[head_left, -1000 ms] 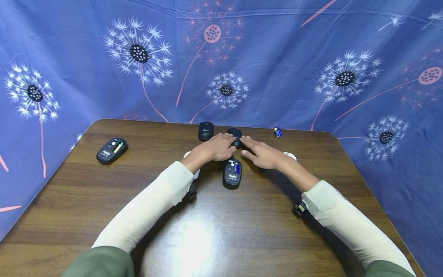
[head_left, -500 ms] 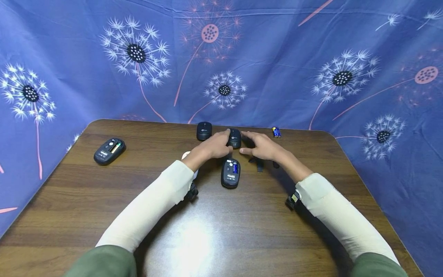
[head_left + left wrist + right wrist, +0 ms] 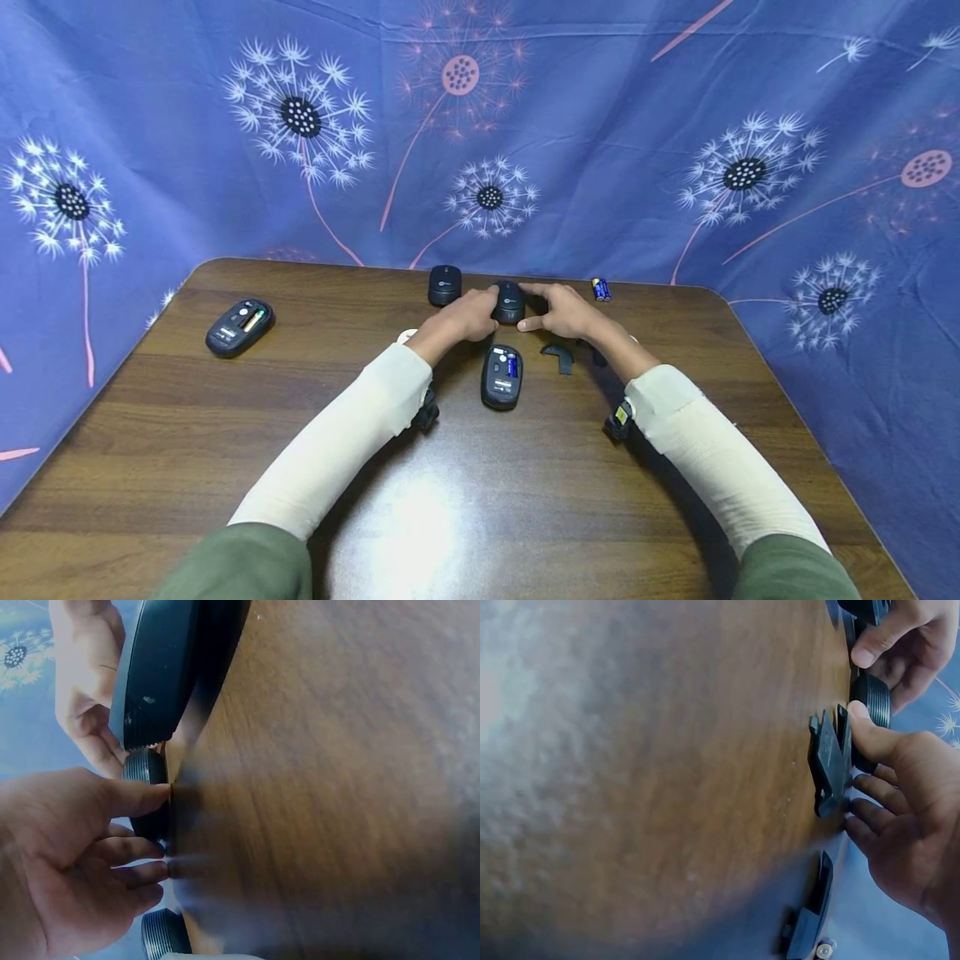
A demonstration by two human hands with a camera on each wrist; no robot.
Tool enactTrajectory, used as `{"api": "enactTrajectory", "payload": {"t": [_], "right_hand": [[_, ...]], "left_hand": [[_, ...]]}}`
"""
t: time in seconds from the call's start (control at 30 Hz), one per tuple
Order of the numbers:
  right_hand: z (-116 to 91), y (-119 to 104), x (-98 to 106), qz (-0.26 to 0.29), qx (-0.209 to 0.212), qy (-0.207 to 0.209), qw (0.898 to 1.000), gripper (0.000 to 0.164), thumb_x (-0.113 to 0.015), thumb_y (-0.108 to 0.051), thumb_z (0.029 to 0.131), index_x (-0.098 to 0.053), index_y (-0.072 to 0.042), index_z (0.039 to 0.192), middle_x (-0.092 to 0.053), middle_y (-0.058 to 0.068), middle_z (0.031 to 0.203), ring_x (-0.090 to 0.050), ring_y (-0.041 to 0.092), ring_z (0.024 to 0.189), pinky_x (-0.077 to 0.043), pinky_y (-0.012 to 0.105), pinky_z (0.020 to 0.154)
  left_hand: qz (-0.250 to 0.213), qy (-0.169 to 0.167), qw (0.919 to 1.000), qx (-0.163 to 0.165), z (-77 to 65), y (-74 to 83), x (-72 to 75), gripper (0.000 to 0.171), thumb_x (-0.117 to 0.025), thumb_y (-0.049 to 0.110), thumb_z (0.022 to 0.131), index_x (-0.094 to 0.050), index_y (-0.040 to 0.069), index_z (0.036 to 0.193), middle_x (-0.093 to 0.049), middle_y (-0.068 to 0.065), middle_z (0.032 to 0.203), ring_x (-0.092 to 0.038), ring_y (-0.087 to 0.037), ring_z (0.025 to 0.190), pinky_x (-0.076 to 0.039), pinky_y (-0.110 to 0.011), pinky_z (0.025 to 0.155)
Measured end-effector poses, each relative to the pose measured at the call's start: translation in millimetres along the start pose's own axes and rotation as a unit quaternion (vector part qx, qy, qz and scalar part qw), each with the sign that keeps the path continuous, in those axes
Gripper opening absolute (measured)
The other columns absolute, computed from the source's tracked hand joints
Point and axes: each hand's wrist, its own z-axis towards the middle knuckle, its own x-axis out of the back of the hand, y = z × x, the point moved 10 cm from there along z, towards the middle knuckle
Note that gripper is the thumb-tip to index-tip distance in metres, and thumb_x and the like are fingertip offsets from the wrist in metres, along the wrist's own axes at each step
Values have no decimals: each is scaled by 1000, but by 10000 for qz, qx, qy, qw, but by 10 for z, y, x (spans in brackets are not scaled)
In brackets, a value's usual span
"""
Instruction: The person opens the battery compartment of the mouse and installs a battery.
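A black computer mouse (image 3: 509, 302) sits right side up near the table's back edge, between both hands. My left hand (image 3: 462, 318) is at its left side, thumb toward me and fingers farther back, fingertips at the mouse's edge. My right hand (image 3: 564, 313) mirrors this on the right, its thumb (image 3: 861, 712) against the mouse in the right wrist view. Just in front lies an upturned black mouse (image 3: 501, 377) with blue batteries in its open compartment. A black battery cover (image 3: 558, 358) rests below my right hand; another dark piece (image 3: 598, 357) is partly hidden by that wrist.
Another black mouse (image 3: 445, 285) stands at the back, left of centre. At the far left lies an upturned mouse (image 3: 240, 327) with its battery compartment showing. Blue batteries (image 3: 601, 289) lie at the back right. A white object (image 3: 407, 336) is mostly hidden by my left wrist.
Both hands have gone from flat fingers over the mouse's edges to spread thumb and fingers along its sides. My right forearm has swung left, uncovering the battery cover.
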Motion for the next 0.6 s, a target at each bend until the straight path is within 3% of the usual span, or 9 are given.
{"api": "enactTrajectory", "payload": {"t": [0.13,0.4,0.6], "right_hand": [[-37,-41,-16,55,186,216,9996,83,-87,-27,101,-48,-2,169,-53,27,170,-46,47,162,-42,64,139],[-177,-149,-20,598,597,504,9952,66,-82,-29,107,-58,-3,162,-64,24,161,-60,43,153,-52,63,131],[-293,-235,8,604,742,907,9913,54,-71,-34,113,-61,-8,160,-69,20,155,-69,40,140,-61,60,118]], "left_hand": [[-55,116,9999,107,-97,4,13,71,-72,22,109,-41,3,170,-63,-23,161,-61,-36,152,-57,-51,129],[-289,481,9981,259,-223,-65,60,70,-77,27,108,-46,7,169,-67,-21,157,-65,-35,148,-59,-50,127],[-686,1102,9914,184,-315,-94,157,58,-79,33,107,-59,13,158,-74,-15,149,-71,-33,138,-64,-53,118]]}}
